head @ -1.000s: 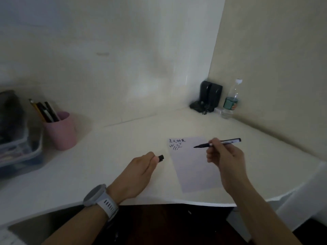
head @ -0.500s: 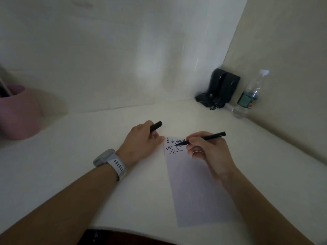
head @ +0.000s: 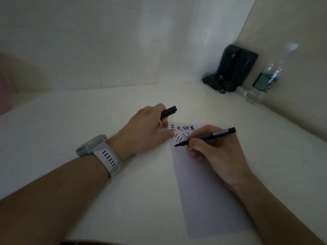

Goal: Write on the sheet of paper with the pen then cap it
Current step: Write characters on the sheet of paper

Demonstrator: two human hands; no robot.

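A white sheet of paper [head: 208, 195] lies on the white desk [head: 88, 121], with black characters and short strokes near its top edge. My right hand [head: 215, 152] grips a black pen [head: 208, 137] in a writing hold, its bare tip touching the paper just below the strokes. My left hand [head: 146, 131] rests at the paper's top-left corner, fingers pressing the sheet's edge, and holds the black pen cap [head: 169, 111], which sticks out past the thumb. A grey watch sits on my left wrist.
In the far right corner stand a black device [head: 235, 68] with cables and a clear water bottle [head: 270, 73] with a green label. A pink cup edge [head: 5, 85] shows at the far left. Walls close the desk behind and right.
The view has come closer to the desk. My right hand has lowered the pen tip from the top line of characters to below the strokes. My left hand still holds the cap at the corner.
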